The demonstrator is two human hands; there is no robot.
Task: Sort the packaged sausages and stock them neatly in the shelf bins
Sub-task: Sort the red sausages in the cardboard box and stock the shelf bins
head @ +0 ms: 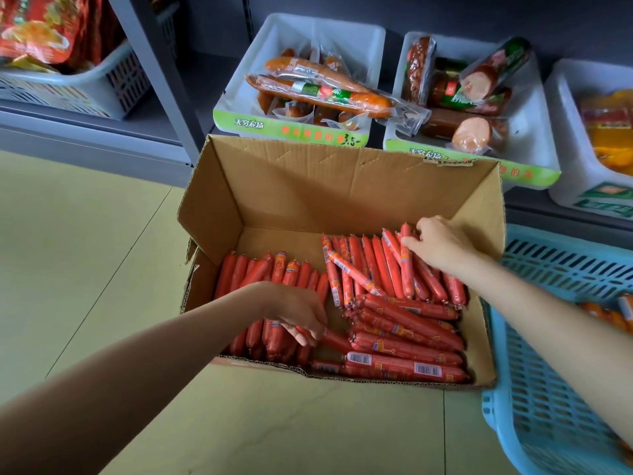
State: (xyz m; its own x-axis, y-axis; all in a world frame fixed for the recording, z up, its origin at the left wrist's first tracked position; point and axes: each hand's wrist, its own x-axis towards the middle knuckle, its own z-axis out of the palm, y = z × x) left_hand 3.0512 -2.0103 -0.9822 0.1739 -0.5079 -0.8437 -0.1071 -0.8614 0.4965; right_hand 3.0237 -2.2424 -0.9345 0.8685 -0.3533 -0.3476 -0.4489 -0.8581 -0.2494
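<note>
Inside the box (301, 186), both hands (301, 313) touch sausages (404, 323).

One cardboard box (308, 186) sits on the floor. Inside it are lots of red sausage sticks (404, 337) – too many to count, well over fifty. They lie in about three bunches: one on the left side of the box, one at the back right, one at the front right.

Two hands reach into the box – the left hand (294, 313) and the right hand (442, 245).

Behind the box stand three white bins (346, 32). Two of them have green fronts and hold bigger sausages in clear packs. To the right of the box is one blue basket (548, 337). Far left of the box is one grey basket (113, 84).
</note>
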